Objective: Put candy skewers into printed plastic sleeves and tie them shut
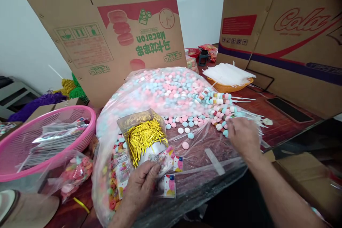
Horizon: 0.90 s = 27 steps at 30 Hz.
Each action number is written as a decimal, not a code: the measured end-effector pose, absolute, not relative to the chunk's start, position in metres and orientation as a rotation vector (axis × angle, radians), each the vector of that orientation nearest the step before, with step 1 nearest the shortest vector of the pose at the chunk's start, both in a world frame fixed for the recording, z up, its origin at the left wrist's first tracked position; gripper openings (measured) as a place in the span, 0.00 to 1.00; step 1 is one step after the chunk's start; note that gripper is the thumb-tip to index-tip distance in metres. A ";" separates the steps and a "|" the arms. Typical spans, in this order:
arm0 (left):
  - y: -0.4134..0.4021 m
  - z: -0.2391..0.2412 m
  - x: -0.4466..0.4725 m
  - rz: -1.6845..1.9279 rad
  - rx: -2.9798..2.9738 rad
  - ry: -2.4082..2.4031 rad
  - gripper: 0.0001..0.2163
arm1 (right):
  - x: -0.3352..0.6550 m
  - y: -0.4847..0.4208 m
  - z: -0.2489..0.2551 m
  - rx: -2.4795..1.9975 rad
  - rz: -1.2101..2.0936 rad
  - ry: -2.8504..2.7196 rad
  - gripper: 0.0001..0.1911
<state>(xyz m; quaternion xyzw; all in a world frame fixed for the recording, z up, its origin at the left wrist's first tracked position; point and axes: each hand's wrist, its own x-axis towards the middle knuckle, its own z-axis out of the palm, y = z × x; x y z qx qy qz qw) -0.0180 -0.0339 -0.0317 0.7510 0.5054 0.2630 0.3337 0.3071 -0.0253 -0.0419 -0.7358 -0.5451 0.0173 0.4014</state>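
My left hand [141, 182] pinches a small clear printed bag [166, 162], part of a short stack of such bags lying on a big clear plastic sheet [197, 160]. My right hand [242, 136] rests with curled fingers on the white sticks of several candy skewers [217, 108] threaded with pink, blue and white candies; whether it grips one is hidden. A large heap of loose pastel candies [165, 91] lies in the plastic behind. An open packet of gold twist ties [144, 136] sits between my hands.
A pink basket [89, 128] holding flat packets stands at the left, with a bag of colourful ring candies [76, 172] beside it. An orange tray of white sticks [227, 74] sits at the back right. Cardboard boxes [112, 25] wall the back and right.
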 end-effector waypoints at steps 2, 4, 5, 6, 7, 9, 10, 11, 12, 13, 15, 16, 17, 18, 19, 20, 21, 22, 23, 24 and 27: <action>-0.030 -0.028 -0.025 0.738 2.049 1.304 0.14 | 0.345 -0.020 -0.040 -2.103 -0.244 -1.556 0.10; -0.029 -0.026 -0.031 0.798 2.113 1.299 0.13 | 0.367 -0.017 -0.042 -2.155 -0.292 -1.683 0.11; -0.029 -0.025 -0.033 0.827 2.145 1.299 0.13 | 0.372 -0.018 -0.044 -2.139 -0.255 -1.723 0.12; -0.029 -0.025 -0.036 0.843 2.180 1.296 0.13 | 0.373 -0.020 -0.045 -2.118 -0.242 -1.770 0.13; -0.029 -0.024 -0.039 0.846 2.222 1.287 0.13 | 0.372 -0.023 -0.044 -2.073 -0.245 -1.809 0.13; -0.029 -0.022 -0.044 0.821 2.322 1.250 0.13 | 0.361 -0.033 -0.038 -1.885 -0.219 -1.894 0.12; -0.028 -0.021 -0.046 0.802 2.374 1.227 0.13 | 0.352 -0.039 -0.033 -1.750 -0.192 -1.931 0.11; -0.027 -0.019 -0.048 0.783 2.428 1.201 0.13 | 0.342 -0.044 -0.027 -1.608 -0.155 -1.966 0.09; -0.026 -0.017 -0.048 0.773 2.482 1.177 0.13 | 0.330 -0.049 -0.021 -1.482 -0.128 -1.996 0.08; -0.025 -0.014 -0.049 0.767 2.534 1.153 0.13 | 0.318 -0.053 -0.015 -1.390 -0.131 -2.018 0.09; -0.024 -0.010 -0.049 0.762 2.619 1.100 0.14 | 0.297 -0.058 -0.007 -1.296 -0.178 -2.072 0.12; -0.024 -0.008 -0.049 0.753 2.647 1.080 0.14 | 0.289 -0.059 -0.005 -1.277 -0.197 -2.108 0.13; -0.024 -0.006 -0.049 0.741 2.662 1.076 0.14 | 0.284 -0.060 -0.004 -1.270 -0.205 -2.146 0.14; -0.024 -0.004 -0.050 0.723 2.667 1.086 0.14 | 0.281 -0.061 -0.004 -1.265 -0.211 -2.177 0.15; -0.025 -0.002 -0.051 0.696 2.667 1.107 0.14 | 0.279 -0.062 -0.004 -1.261 -0.217 -2.197 0.15; -0.026 -0.001 -0.053 0.662 2.665 1.132 0.14 | 0.278 -0.063 -0.004 -1.248 -0.226 -2.216 0.16; -0.026 0.000 -0.054 0.618 2.666 1.154 0.15 | 0.278 -0.064 -0.004 -1.226 -0.239 -2.229 0.16; -0.026 0.002 -0.054 0.571 2.673 1.166 0.15 | 0.278 -0.065 -0.003 -1.192 -0.242 -2.246 0.17; -0.026 0.004 -0.053 0.521 2.682 1.168 0.15 | 0.277 -0.066 -0.002 -1.151 -0.230 -2.272 0.17; -0.026 0.006 -0.052 0.470 2.695 1.161 0.15 | 0.275 -0.067 -0.002 -1.120 -0.202 -2.305 0.18; -0.024 0.012 -0.045 0.354 2.728 1.115 0.14 | 0.270 -0.069 -0.001 -1.149 -0.118 -2.373 0.19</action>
